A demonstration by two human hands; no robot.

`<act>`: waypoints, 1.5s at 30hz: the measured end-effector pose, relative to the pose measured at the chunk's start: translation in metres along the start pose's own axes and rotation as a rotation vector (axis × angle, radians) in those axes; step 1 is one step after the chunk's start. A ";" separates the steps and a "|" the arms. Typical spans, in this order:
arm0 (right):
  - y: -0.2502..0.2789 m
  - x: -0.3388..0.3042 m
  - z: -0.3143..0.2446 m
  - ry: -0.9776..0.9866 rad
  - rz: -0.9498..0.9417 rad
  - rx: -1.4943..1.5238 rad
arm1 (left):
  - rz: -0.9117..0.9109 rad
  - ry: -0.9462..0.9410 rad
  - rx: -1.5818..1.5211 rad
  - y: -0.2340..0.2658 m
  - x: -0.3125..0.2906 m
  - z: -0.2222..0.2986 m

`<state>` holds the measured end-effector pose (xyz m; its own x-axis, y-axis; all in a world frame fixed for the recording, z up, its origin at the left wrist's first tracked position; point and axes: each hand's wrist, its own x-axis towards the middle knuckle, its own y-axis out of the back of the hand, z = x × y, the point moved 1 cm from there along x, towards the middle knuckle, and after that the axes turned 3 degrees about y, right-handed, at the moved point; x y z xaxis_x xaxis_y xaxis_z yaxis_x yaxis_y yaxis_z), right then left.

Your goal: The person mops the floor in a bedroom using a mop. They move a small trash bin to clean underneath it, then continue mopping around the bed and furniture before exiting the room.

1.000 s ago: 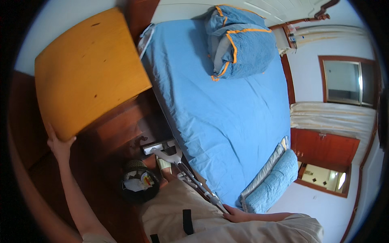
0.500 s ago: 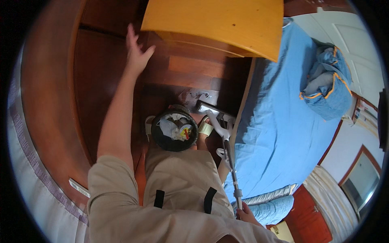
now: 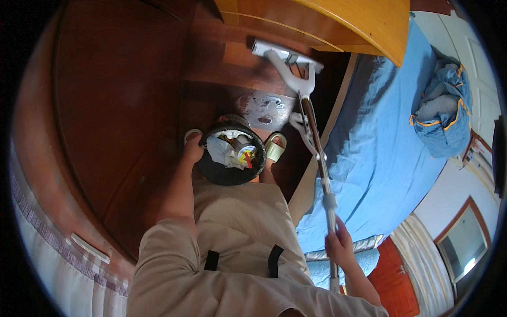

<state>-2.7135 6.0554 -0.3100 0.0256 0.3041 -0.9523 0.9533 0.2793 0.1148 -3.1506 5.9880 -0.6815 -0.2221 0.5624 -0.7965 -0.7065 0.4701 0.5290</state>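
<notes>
At its left rim, my left hand [image 3: 194,150] grips a black trash bin [image 3: 229,174], its fingers partly hidden. Crumpled tissues, a pale bag and a tin with yellow and red on it fill the bin, which stands between my feet. My right hand [image 3: 339,244] is closed round the pole of a sponge mop [image 3: 316,142]. The mop's wide grey-white head [image 3: 288,57] is just short of the yellow desk, beyond a wet, whitish puddle [image 3: 266,108] on the wooden floor. Whether the head touches the floor, I cannot tell.
A yellow wooden desk [image 3: 317,21] stands ahead. To the right, a bed with a blue sheet [image 3: 364,158] carries a blue bag with orange trim [image 3: 443,111]. Dark red-brown wooden panels [image 3: 116,105] rise at the left. My slippered feet [image 3: 275,148] flank the bin.
My left hand has come down from beside the desk to the bin's rim. The mop's head has moved forward and away from the puddle, and my right hand has risen with the pole.
</notes>
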 end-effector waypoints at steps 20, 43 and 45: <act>-0.075 -0.051 0.269 -0.091 0.141 -0.325 | -0.110 0.479 -1.139 0.066 -0.070 0.031; -0.063 -0.294 0.448 -0.333 0.154 -0.330 | -0.144 0.203 -1.403 -0.025 0.084 0.232; -0.054 -0.295 0.433 -0.390 0.113 -0.316 | -0.177 0.273 -1.283 -0.041 0.093 0.226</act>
<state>-2.6419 5.5561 -0.1577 0.2905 0.0030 -0.9569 0.8022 0.5443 0.2453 -2.9905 6.1754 -0.7109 -0.0819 0.3355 -0.9385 -0.8365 -0.5350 -0.1183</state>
